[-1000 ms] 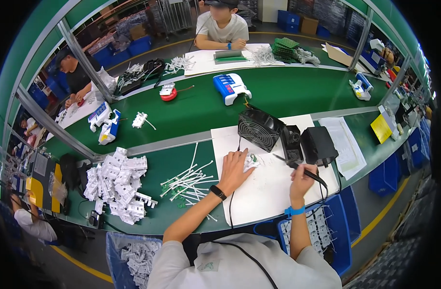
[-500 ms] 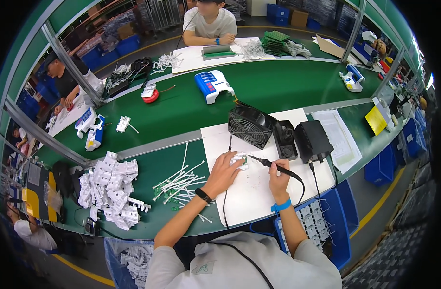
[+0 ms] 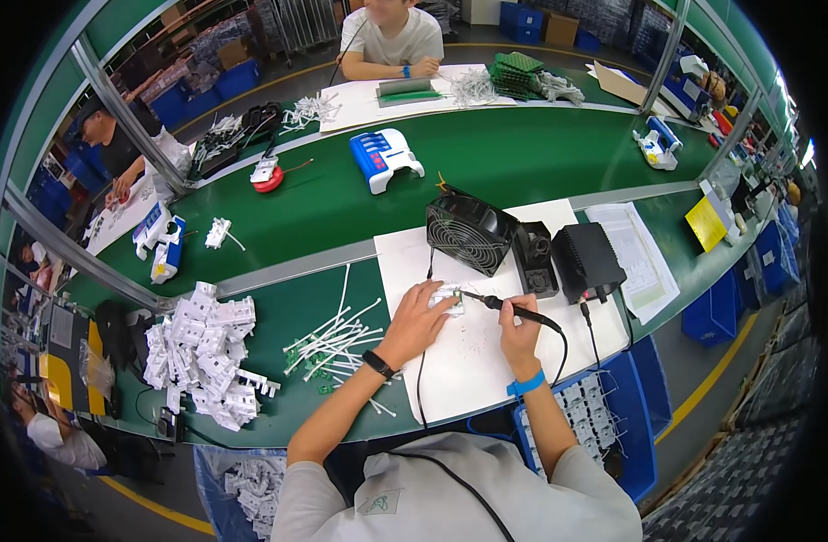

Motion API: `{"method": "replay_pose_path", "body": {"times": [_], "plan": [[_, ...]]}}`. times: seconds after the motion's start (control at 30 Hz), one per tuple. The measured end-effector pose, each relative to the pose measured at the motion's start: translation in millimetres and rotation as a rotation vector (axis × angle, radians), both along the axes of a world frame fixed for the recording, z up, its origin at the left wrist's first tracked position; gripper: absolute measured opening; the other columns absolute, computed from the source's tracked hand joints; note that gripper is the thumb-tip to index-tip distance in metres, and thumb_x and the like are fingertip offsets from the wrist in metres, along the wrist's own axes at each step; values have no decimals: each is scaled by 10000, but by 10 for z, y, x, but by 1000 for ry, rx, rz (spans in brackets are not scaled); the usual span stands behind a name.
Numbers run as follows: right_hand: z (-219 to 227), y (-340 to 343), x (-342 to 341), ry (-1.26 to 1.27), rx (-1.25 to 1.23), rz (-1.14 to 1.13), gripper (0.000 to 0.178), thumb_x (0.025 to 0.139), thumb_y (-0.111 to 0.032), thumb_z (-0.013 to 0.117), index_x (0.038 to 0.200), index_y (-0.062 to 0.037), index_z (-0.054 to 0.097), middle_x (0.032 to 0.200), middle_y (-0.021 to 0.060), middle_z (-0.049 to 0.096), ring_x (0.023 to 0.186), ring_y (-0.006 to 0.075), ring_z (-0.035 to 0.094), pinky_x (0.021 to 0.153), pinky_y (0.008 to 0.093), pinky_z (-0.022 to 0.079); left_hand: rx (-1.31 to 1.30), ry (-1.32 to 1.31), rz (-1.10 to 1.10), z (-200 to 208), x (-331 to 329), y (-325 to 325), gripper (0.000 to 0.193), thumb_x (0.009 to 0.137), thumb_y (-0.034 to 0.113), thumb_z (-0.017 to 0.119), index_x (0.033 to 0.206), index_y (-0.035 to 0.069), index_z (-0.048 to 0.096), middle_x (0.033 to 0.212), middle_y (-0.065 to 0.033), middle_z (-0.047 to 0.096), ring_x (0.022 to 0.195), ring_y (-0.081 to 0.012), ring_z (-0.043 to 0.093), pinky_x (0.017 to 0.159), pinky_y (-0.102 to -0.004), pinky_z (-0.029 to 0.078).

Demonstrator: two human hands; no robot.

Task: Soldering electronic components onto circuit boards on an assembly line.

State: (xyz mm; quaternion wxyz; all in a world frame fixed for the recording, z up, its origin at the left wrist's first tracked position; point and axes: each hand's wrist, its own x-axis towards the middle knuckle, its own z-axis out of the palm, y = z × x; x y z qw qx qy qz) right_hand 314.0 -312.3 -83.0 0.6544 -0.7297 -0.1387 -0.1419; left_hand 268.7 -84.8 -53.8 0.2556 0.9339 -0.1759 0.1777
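Observation:
My left hand [image 3: 420,323], with a black band on its wrist, rests on the white board and holds a small white plastic part [image 3: 453,303] down under its fingertips. A bit of green circuit board shows on that part; the fingers hide some of it. My right hand [image 3: 519,339], a blue strap round its wrist, grips a black soldering iron [image 3: 529,314] like a pen. The iron's tip points left and is at the part's upper right edge; whether it touches cannot be made out.
Behind the hands stand a black fan [image 3: 468,237], an iron stand [image 3: 535,262] and a black power box [image 3: 587,260]. White cables [image 3: 337,348] and a heap of white plastic parts [image 3: 201,352] lie left. Beyond runs a green conveyor [image 3: 486,154] carrying blue-and-white housings [image 3: 378,161].
My right hand and the soldering iron have shifted slightly left, bringing the tip closer to the part. On the conveyor, the housings and the red round piece have moved left. My left hand stays on the part.

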Motion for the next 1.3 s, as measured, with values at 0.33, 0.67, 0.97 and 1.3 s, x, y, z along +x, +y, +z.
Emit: {"method": "replay_pose_path", "body": {"times": [0.33, 0.67, 0.97, 1.3], "plan": [[70, 22, 3, 84, 88, 5, 79, 987, -50, 632, 958, -24, 564, 804, 29, 574, 717, 86, 550, 640, 237, 438, 26, -3, 25, 13, -5, -19, 441, 912, 129, 682, 1348, 130, 617, 1380, -178, 532, 1285, -376, 483, 1109, -454, 400], [-117, -16, 28, -81, 45, -77, 103, 971, -51, 648, 943, -31, 551, 787, 60, 612, 703, 87, 569, 604, 252, 444, 38, 35, 1, 1, 11, -5, 439, 944, 161, 669, 1377, 139, 603, 1401, -184, 522, 1331, -395, 471, 1172, -485, 363], [2, -73, -65, -73, 117, -58, 112, 986, -68, 617, 935, -54, 518, 772, 12, 558, 654, 56, 462, 583, 228, 375, 21, 88, -30, 8, 26, 41, 439, 960, 176, 663, 1393, 160, 598, 1423, -164, 514, 1340, -388, 468, 1178, -487, 372], [-25, -68, -47, -67, 77, 22, 120, 985, -97, 625, 955, -44, 522, 716, 6, 565, 611, 60, 462, 560, 231, 381, -27, 132, -22, 62, 29, 6, 397, 963, 172, 657, 1357, 136, 637, 1435, -154, 507, 1348, -401, 443, 1139, -466, 405]]}}
